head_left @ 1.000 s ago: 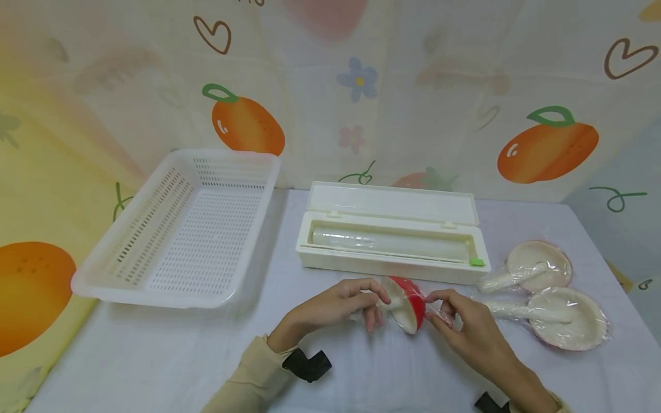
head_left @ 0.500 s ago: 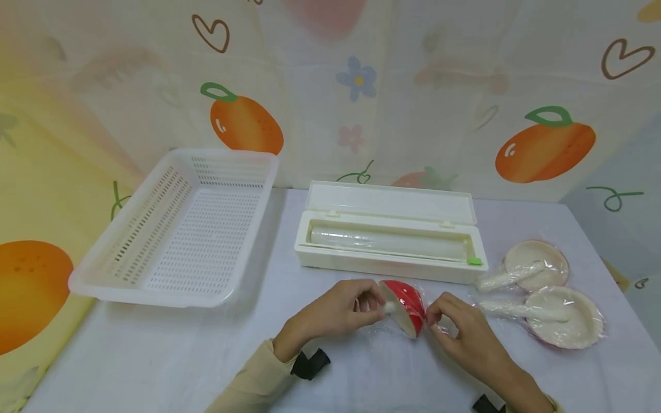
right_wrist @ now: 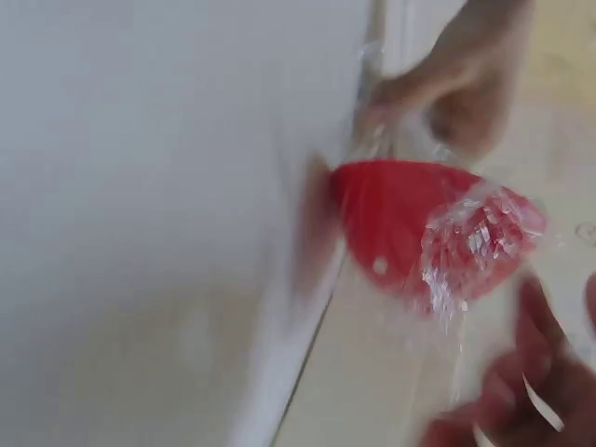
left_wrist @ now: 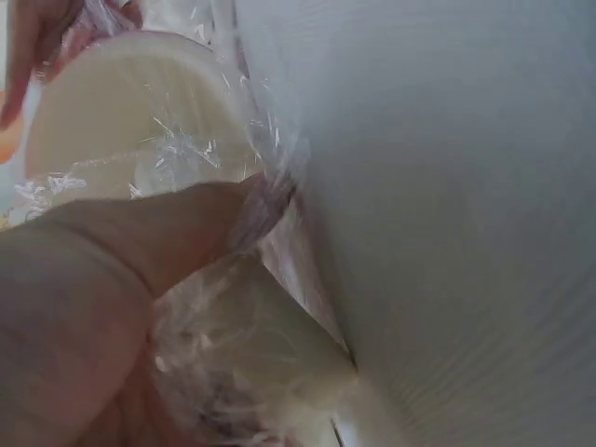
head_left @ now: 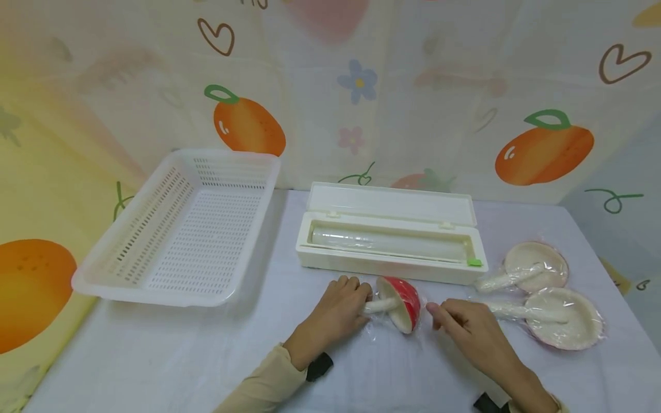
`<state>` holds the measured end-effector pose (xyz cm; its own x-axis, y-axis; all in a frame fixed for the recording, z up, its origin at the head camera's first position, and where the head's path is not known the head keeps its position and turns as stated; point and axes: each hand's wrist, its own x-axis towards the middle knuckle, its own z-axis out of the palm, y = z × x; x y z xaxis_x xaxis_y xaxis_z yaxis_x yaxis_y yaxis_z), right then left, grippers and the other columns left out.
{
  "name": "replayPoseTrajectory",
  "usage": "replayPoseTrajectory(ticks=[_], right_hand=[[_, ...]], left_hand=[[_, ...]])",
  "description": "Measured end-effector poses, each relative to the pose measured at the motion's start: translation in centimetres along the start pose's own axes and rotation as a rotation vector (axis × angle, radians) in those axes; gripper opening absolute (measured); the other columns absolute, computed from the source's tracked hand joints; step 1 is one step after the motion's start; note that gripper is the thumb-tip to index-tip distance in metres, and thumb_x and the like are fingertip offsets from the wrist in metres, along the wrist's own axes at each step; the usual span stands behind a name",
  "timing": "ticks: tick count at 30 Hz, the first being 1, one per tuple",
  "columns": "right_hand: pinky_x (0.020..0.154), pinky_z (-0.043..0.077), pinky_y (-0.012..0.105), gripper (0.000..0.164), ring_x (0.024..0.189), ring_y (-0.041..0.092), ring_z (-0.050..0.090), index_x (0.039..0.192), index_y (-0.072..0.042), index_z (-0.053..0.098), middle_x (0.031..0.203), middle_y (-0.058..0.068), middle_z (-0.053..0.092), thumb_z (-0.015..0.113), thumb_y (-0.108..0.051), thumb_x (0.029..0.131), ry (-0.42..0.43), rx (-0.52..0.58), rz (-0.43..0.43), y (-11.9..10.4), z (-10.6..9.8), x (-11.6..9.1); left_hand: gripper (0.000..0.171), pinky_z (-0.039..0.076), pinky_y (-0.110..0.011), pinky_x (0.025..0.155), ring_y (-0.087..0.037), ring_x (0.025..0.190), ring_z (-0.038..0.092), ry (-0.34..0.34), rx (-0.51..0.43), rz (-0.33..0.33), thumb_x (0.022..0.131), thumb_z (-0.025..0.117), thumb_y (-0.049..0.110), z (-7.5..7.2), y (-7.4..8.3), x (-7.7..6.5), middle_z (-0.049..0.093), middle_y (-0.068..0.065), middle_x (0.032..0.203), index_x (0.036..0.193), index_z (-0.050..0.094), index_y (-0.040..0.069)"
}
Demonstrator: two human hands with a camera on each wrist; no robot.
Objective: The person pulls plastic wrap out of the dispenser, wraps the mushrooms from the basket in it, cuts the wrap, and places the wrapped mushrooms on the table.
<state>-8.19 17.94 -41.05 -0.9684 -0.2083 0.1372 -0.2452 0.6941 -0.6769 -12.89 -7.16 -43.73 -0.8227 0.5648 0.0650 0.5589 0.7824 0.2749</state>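
Observation:
A toy mushroom (head_left: 404,304) with a red cap and pale stem, wrapped in clear film, lies sideways just in front of the white box. My left hand (head_left: 334,312) grips it by the stem; the left wrist view shows the thumb (left_wrist: 186,233) lying across the film-covered stem. Right of the cap is my right hand (head_left: 472,334), its fingers loosely bent and a small gap from the cap. In the right wrist view, the fingers (right_wrist: 535,372) are blurred and apart from the red cap (right_wrist: 400,223), where film is bunched.
Two more wrapped mushrooms (head_left: 565,318) (head_left: 537,265) lie at right, undersides up. Behind the hands sits an open white film dispenser box (head_left: 392,265) holding a clear roll (head_left: 392,240). A white perforated basket (head_left: 175,298) stands at left. A printed cloth hangs behind.
My left hand has shifted left along the stem and turned its back upward, uncovering more stem. My right fingers have drawn away from the cap's film.

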Motion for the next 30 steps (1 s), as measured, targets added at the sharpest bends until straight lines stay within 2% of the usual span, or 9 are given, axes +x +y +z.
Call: replayPoseTrajectory(ticks=[2,4,8,12,15,18,22,26,30], right_hand=[[0.052,0.038,0.020,0.016,0.058,0.001,0.045,0.081,-0.017,0.065,0.064,-0.007,0.050,0.072,-0.026,0.091,0.035,-0.004,0.065,0.0,-0.2,0.5],[0.054,0.039,0.021,0.023,0.061,0.003,0.047,0.101,-0.013,0.063,0.071,-0.005,0.052,0.072,-0.032,0.091,0.004,0.003,0.127,-0.1,-0.2,1.0],[0.060,0.043,0.023,0.053,0.068,0.007,0.056,0.138,-0.010,0.047,0.085,-0.002,0.063,0.060,-0.042,0.097,-0.189,0.033,0.243,-0.2,0.2,1.6],[0.061,0.047,0.024,0.069,0.071,0.011,0.059,0.143,-0.005,0.045,0.084,-0.001,0.065,0.065,-0.047,0.092,-0.333,0.089,0.327,-0.2,0.8,1.7],[0.061,0.049,0.026,0.078,0.074,0.013,0.060,0.143,-0.002,0.045,0.088,0.003,0.065,0.074,-0.045,0.085,-0.357,0.133,0.353,-0.3,1.2,1.8],[0.064,0.052,0.025,0.081,0.080,0.013,0.063,0.144,-0.003,0.042,0.105,0.009,0.065,0.079,-0.040,0.081,-0.336,0.190,0.321,-0.2,1.6,1.8],[0.074,0.057,0.023,0.086,0.090,0.016,0.067,0.146,-0.005,0.035,0.125,0.018,0.058,0.085,-0.025,0.078,-0.295,0.325,0.236,0.3,2.1,1.6],[0.081,0.058,0.026,0.095,0.100,0.023,0.066,0.148,-0.006,0.030,0.132,0.022,0.052,0.088,-0.020,0.074,-0.280,0.369,0.164,0.6,2.0,1.7],[0.081,0.059,0.031,0.078,0.107,0.028,0.063,0.148,-0.003,0.032,0.136,0.025,0.048,0.077,-0.021,0.086,-0.290,0.341,0.136,1.0,1.4,1.9]], left_hand=[[0.025,0.034,-0.023,0.068,-0.015,0.078,0.044,0.000,0.008,0.017,0.081,0.079,0.022,0.0,0.0,0.0,0.055,0.002,0.084,0.092,0.058,0.016],[0.023,0.033,-0.022,0.066,-0.014,0.075,0.043,-0.002,-0.010,0.029,0.082,0.077,0.018,0.0,0.1,0.1,0.055,0.002,0.082,0.091,0.056,0.014],[0.022,0.036,-0.021,0.057,-0.013,0.065,0.047,0.006,-0.083,0.051,0.084,0.071,0.007,0.1,0.2,0.1,0.060,-0.001,0.076,0.093,0.051,0.009],[0.026,0.037,-0.022,0.049,-0.013,0.054,0.046,0.031,-0.114,0.072,0.084,0.068,0.001,0.2,0.3,-0.1,0.058,-0.002,0.065,0.096,0.045,0.008],[0.026,0.038,-0.023,0.049,-0.012,0.053,0.046,0.032,-0.121,0.069,0.087,0.066,0.004,0.3,0.2,-0.1,0.056,-0.002,0.062,0.098,0.043,0.008],[0.023,0.040,-0.023,0.054,-0.013,0.058,0.048,0.009,-0.167,0.045,0.091,0.064,0.010,0.3,0.1,0.1,0.056,-0.002,0.066,0.101,0.044,0.009],[0.022,0.041,-0.023,0.061,-0.012,0.066,0.048,-0.056,-0.299,-0.018,0.091,0.062,0.018,0.0,0.0,0.2,0.053,0.001,0.075,0.104,0.045,0.012],[0.022,0.042,-0.023,0.070,-0.011,0.078,0.048,-0.120,-0.419,-0.059,0.088,0.054,0.018,-0.2,0.0,0.2,0.052,0.002,0.086,0.108,0.045,0.013],[0.024,0.041,-0.025,0.081,-0.012,0.089,0.045,-0.175,-0.430,-0.049,0.090,0.046,0.012,-0.4,-0.1,0.2,0.053,0.001,0.095,0.114,0.046,0.012]])
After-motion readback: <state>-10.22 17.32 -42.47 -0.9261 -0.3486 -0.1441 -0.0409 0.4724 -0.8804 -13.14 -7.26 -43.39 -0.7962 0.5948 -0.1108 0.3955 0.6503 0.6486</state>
